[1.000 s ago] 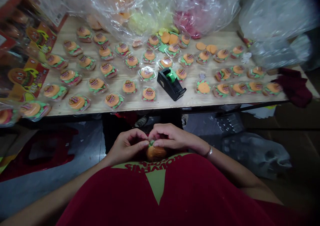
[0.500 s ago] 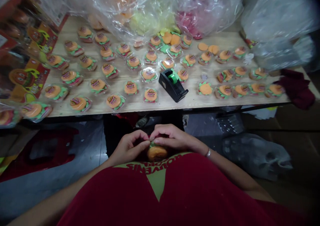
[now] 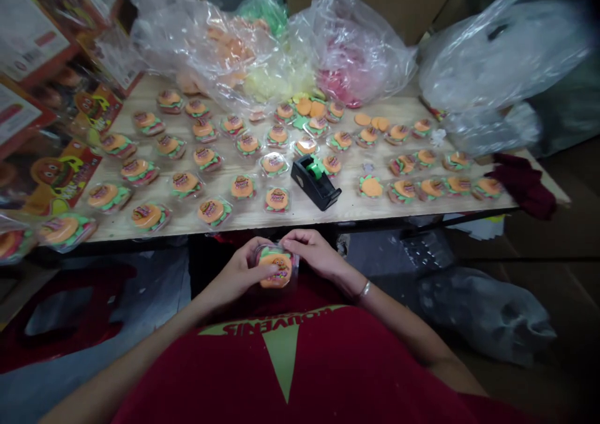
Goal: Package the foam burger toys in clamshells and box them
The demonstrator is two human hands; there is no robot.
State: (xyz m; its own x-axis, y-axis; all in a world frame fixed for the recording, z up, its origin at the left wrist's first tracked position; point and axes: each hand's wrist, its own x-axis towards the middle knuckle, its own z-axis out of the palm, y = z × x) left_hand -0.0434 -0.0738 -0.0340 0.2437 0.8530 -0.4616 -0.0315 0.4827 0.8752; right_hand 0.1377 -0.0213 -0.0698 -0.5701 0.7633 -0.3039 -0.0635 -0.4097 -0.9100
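Both my hands hold one small clear pack with an orange burger-shaped sweet (image 3: 276,269) just below the table's front edge. My left hand (image 3: 239,274) grips its left side, thumb on top. My right hand (image 3: 313,253) pinches its upper right edge. The pack's printed top faces me. On the wooden table (image 3: 300,214) above lie several rows of like burger packs (image 3: 213,211), and a black tape dispenser (image 3: 315,182) with a green roll stands near the front edge, straight ahead of my hands.
Big clear plastic bags (image 3: 234,49) of orange, yellow and red pieces sit at the table's back. Loose orange discs (image 3: 372,122) lie mid-right. Printed cartons (image 3: 56,174) stand at the left, a dark red cloth (image 3: 525,183) at the right end, a red stool (image 3: 60,311) on the floor.
My hands lifted the burger pack from my lap toward the table edge and turned its printed top up. My head tilted up, showing more of the bags.
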